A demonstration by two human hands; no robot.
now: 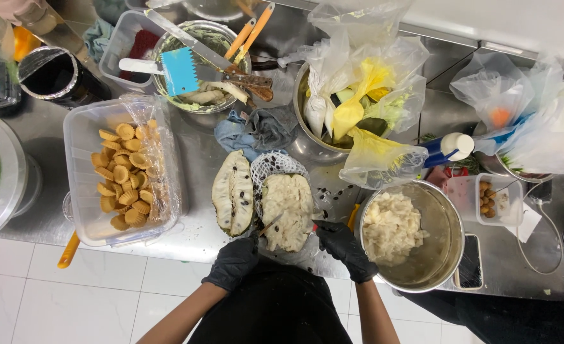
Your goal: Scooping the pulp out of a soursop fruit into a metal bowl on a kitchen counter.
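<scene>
the fingers point(239, 250) of the gloved left hand point(234, 260) were curled shut near the handle end of a small knife point(270, 224), whose blade lay against the near fruit half point(286, 212); whether they truly clamped the handle i could not tell. the right hand point(344, 248) had its fingers together and bent, resting just beside that half's near edge, gripping nothing that showed. this fruit half sat cut side up at the front edge of the steel counter point(193, 232), on a bit of white netting point(270, 167), pale flesh exposed. it looked soft, wet and slippery, likely to tear under a pinch, so the firmer green rind underneath seemed the better place to hold. touching it on the left lay the other fruit half point(233, 192), white with dark seeds. to the right stood a metal pot point(446, 245) holding scooped white pulp. farther left, a clear plastic tub point(78, 137) half covered with film held small golden pastry cups point(124, 175). behind, a steel bowl point(304, 137) was stuffed with clear and yellow plastic bags point(365, 89), a blue-and-white squeeze bottle point(449, 148) beside it, and more crumpled clear bags point(530, 114) at the far right.
</scene>
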